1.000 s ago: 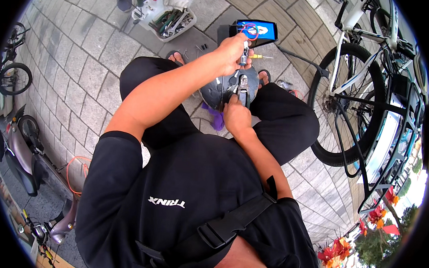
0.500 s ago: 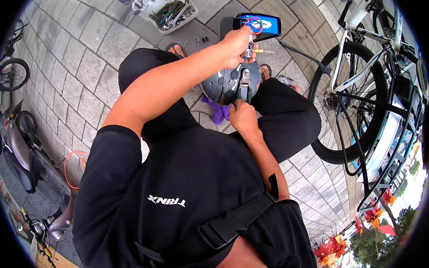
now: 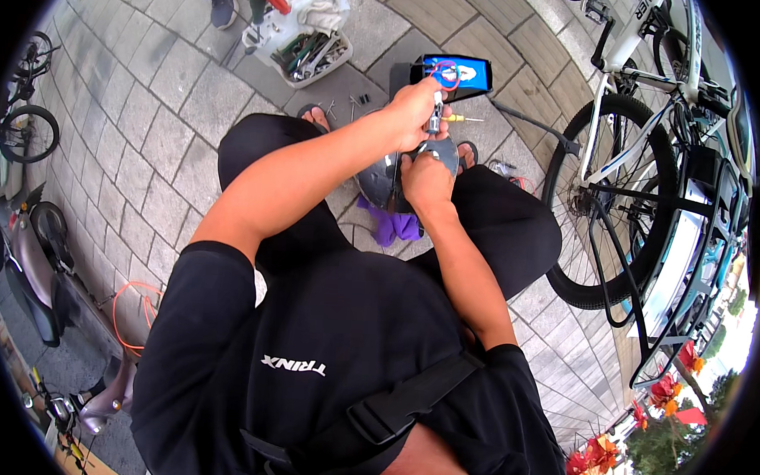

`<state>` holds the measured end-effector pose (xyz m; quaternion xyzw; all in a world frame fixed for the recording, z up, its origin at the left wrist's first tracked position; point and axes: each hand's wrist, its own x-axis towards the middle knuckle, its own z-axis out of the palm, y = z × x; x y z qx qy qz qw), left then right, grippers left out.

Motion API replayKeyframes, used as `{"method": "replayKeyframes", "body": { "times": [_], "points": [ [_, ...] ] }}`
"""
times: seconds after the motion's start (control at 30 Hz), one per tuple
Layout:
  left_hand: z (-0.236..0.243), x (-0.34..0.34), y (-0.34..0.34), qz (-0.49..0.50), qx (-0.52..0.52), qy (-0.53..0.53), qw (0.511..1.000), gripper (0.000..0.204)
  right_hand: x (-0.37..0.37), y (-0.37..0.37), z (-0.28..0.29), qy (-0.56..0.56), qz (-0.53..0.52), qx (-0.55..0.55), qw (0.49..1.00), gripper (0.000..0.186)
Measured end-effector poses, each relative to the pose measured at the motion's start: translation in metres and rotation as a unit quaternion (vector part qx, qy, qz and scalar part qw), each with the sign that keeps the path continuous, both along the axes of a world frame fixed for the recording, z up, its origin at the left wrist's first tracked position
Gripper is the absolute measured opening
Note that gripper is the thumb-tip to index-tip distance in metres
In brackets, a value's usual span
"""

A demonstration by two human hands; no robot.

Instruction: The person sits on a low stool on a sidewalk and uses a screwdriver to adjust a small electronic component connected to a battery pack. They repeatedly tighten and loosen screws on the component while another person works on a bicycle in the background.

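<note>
My left hand (image 3: 416,117) is closed around a shiny metal cylindrical tool (image 3: 435,122), held upright over the far part of a round dark disc (image 3: 378,184). A red and blue loop (image 3: 445,76) shows just beyond that hand. My right hand (image 3: 429,181) lies over the disc, fingers curled, close below the left hand. Whatever it grips is mostly covered; a bit of pale metal shows by the fingertips. A purple cloth (image 3: 394,228) pokes out under the disc's near edge. The disc sits between my feet.
A black case with a blue screen (image 3: 474,73) lies beyond my hands, near a yellow-handled screwdriver (image 3: 458,118). A white tool bin (image 3: 346,54) stands at the far left. On the right is a white bicycle (image 3: 597,145). Another person's shoe (image 3: 224,11) shows at the top.
My right hand has moved forward over the disc, closer to my left hand, and now covers the spot where pliers showed. The whole view has shifted slightly.
</note>
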<state>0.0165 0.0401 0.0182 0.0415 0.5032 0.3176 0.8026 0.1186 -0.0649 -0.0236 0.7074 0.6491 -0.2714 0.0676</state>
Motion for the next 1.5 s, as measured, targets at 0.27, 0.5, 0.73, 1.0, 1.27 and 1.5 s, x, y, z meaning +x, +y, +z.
{"method": "replayKeyframes", "body": {
  "times": [0.27, 0.5, 0.73, 1.0, 1.27, 1.5],
  "points": [
    [0.0, -0.001, 0.0, 0.032, -0.002, -0.042, 0.999, 0.023, 0.0, 0.001, -0.011, -0.018, -0.025, 0.005, 1.0, 0.035],
    [-0.005, -0.001, 0.0, 0.026, -0.006, -0.07, 0.997, 0.023, 0.043, -0.016, 0.052, 0.14, -0.087, 0.05, 0.985, 0.032],
    [-0.014, -0.001, -0.004, 0.015, 0.006, -0.062, 0.998, 0.025, 0.056, -0.043, 0.065, 0.437, -0.156, 0.107, 0.879, 0.009],
    [-0.009, -0.004, -0.012, -0.013, 0.001, -0.053, 0.999, 0.027, 0.06, -0.034, 0.052, 0.523, -0.217, -0.006, 0.824, 0.012],
    [-0.02, -0.002, -0.023, -0.087, 0.087, 0.007, 0.992, 0.031, 0.091, 0.011, 0.099, 0.603, -0.237, 0.0, 0.762, 0.007],
    [-0.026, -0.001, -0.021, -0.117, 0.108, 0.053, 0.986, 0.044, 0.111, 0.094, 0.127, 0.644, -0.167, 0.006, 0.747, 0.01]
  ]
}}
